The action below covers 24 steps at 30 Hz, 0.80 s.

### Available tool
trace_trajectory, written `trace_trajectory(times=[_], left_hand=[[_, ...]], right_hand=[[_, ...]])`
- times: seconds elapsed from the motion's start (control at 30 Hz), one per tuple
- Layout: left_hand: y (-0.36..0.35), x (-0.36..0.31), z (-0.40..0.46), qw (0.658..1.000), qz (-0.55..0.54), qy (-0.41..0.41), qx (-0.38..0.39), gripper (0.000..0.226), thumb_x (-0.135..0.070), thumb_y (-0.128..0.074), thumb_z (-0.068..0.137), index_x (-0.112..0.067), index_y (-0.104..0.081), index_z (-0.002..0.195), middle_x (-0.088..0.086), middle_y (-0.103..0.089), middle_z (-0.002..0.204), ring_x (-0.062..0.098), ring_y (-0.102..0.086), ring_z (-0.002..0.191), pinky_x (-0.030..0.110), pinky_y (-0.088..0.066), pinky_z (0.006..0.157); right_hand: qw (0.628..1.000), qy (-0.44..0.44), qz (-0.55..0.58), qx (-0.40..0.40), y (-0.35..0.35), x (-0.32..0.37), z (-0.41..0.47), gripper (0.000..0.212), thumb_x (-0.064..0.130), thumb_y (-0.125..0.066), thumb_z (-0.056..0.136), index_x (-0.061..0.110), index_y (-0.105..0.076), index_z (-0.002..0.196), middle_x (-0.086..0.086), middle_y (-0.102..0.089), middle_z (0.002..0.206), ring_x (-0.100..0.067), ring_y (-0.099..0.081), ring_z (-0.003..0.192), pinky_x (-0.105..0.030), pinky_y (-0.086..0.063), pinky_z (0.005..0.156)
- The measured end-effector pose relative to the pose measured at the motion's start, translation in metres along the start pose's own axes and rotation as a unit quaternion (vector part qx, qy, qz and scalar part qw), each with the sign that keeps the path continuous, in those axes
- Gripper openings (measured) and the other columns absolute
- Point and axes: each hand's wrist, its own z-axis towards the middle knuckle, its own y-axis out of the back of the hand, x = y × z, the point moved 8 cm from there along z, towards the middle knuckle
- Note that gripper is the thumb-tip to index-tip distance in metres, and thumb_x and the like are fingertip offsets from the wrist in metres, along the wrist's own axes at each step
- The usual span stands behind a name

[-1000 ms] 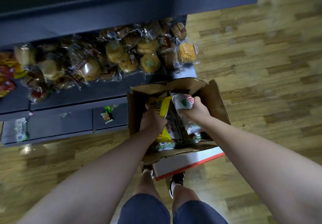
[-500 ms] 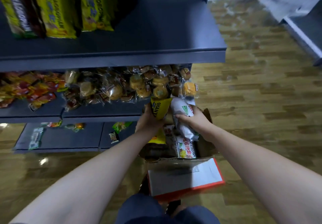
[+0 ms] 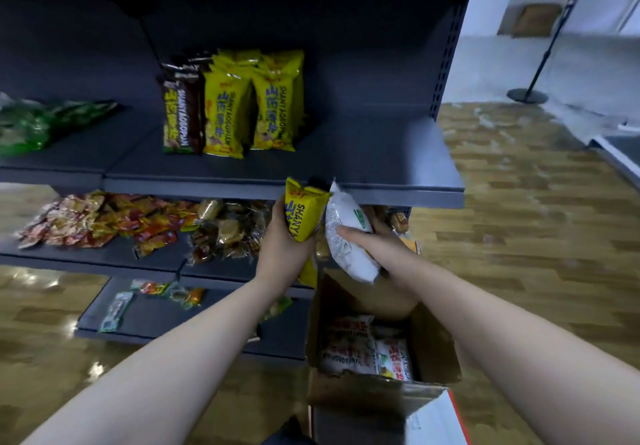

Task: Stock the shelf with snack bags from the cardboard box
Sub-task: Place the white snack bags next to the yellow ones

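Left hand (image 3: pixel 282 240) wrapped tight round a yellow snack bag (image 3: pixel 304 214) — right hand (image 3: pixel 363 236) gripping a white snack bag (image 3: pixel 346 236). Both held just under the shelf (image 3: pixel 381 167) edge, above the open cardboard box (image 3: pixel 433 347).

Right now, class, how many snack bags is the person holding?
2: a yellow snack bag in the left hand, a white snack bag in the right hand.

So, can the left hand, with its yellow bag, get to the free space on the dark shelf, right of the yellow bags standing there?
Probably yes. The left hand grips the yellow snack bag just below the dark shelf edge; nothing lies between it and that bare spot.
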Motion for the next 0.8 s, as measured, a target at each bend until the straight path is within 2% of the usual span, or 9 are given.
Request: trace_trajectory(times=[0.07, 0.2, 0.3, 0.43, 0.5, 0.57, 0.63, 0.7, 0.8], left_hand=[[0.017, -0.013, 0.010, 1.000, -0.005, -0.017, -0.025, 0.086, -0.026, -0.073, 0.073, -0.028, -0.022, 0.142, -0.001, -0.056, 0.125, 0.021, -0.058, 0.109, 0.036, -0.048, 0.086], [0.044, -0.031, 0.033, 0.998, -0.004, -0.032, -0.050, 0.088, -0.030, -0.071, 0.071, -0.026, -0.020, 0.143, 0.001, -0.054, 0.128, 0.022, -0.056, 0.111, 0.040, -0.049, 0.090], [0.060, -0.042, 0.054, 0.997, 0.008, -0.046, -0.067, 0.087, -0.030, -0.069, 0.070, -0.025, -0.020, 0.142, 0.003, -0.049, 0.132, 0.024, -0.051, 0.118, 0.047, -0.046, 0.096], [0.074, -0.053, 0.085, 0.994, 0.024, -0.065, -0.079, 0.089, -0.025, -0.069, 0.072, -0.020, -0.017, 0.143, 0.007, -0.040, 0.139, 0.025, -0.043, 0.127, 0.046, -0.041, 0.104], [0.079, -0.057, 0.103, 0.993, 0.031, -0.074, -0.089, 0.090, -0.028, -0.069, 0.071, -0.014, -0.016, 0.142, 0.010, -0.038, 0.139, 0.028, -0.039, 0.130, 0.047, -0.038, 0.106], [0.082, -0.061, 0.123, 0.992, 0.039, -0.074, -0.099, 0.087, -0.022, -0.070, 0.075, -0.005, -0.017, 0.142, 0.016, -0.035, 0.141, 0.033, -0.033, 0.133, 0.047, -0.033, 0.109], [0.080, -0.066, 0.143, 0.990, 0.057, -0.075, -0.106, 0.086, -0.021, -0.067, 0.082, -0.004, -0.012, 0.146, 0.018, -0.027, 0.147, 0.032, -0.023, 0.139, 0.040, -0.024, 0.114], [0.078, -0.069, 0.161, 0.988, 0.073, -0.071, -0.117, 0.088, -0.028, -0.064, 0.086, -0.005, -0.006, 0.148, 0.016, -0.021, 0.151, 0.029, -0.018, 0.142, 0.036, -0.020, 0.113], [0.075, -0.071, 0.186, 0.982, 0.101, -0.067, -0.143, 0.088, -0.033, -0.063, 0.084, -0.006, -0.008, 0.148, 0.020, -0.026, 0.148, 0.032, -0.024, 0.138, 0.038, -0.024, 0.110]], right_hand=[[1.000, 0.008, 0.007, 0.007, -0.012, 0.019, 0.005, 0.044, 0.032, -0.076, 0.080, 0.022, -0.059, 0.120, 0.003, -0.071, 0.105, -0.017, -0.069, 0.095, -0.037, -0.055, 0.090], [1.000, 0.014, 0.019, 0.020, -0.031, 0.056, 0.016, 0.071, 0.047, -0.082, 0.064, 0.019, -0.058, 0.125, -0.002, -0.071, 0.113, -0.023, -0.069, 0.100, -0.043, -0.052, 0.096], [0.999, 0.031, 0.032, 0.025, -0.037, 0.079, 0.030, 0.055, 0.036, -0.078, 0.075, 0.016, -0.058, 0.122, -0.006, -0.071, 0.112, -0.025, -0.069, 0.099, -0.043, -0.053, 0.094], [0.998, 0.055, 0.035, 0.003, -0.037, 0.107, 0.055, 0.064, 0.040, -0.081, 0.070, 0.016, -0.057, 0.124, -0.005, -0.070, 0.113, -0.024, -0.069, 0.100, -0.044, -0.053, 0.094], [0.997, 0.069, 0.033, -0.003, -0.038, 0.121, 0.068, 0.046, 0.033, -0.077, 0.078, 0.016, -0.060, 0.117, -0.007, -0.071, 0.110, -0.024, -0.069, 0.098, -0.042, -0.054, 0.092], [0.996, 0.081, 0.043, -0.010, -0.039, 0.132, 0.080, 0.030, 0.026, -0.072, 0.083, 0.017, -0.062, 0.109, -0.007, -0.071, 0.107, -0.023, -0.070, 0.096, -0.038, -0.055, 0.089], [0.994, 0.086, 0.057, -0.021, -0.038, 0.138, 0.094, 0.032, 0.024, -0.071, 0.084, 0.014, -0.061, 0.113, -0.007, -0.072, 0.107, -0.022, -0.070, 0.095, -0.035, -0.055, 0.086], [0.994, 0.088, 0.067, -0.026, -0.037, 0.141, 0.107, 0.040, 0.025, -0.071, 0.084, 0.013, -0.059, 0.120, -0.006, -0.073, 0.107, -0.022, -0.071, 0.096, -0.036, -0.055, 0.086], [0.992, 0.087, 0.072, -0.048, -0.031, 0.144, 0.126, 0.043, 0.027, -0.072, 0.083, 0.012, -0.057, 0.120, -0.008, -0.072, 0.107, -0.023, -0.071, 0.094, -0.036, -0.056, 0.083]])
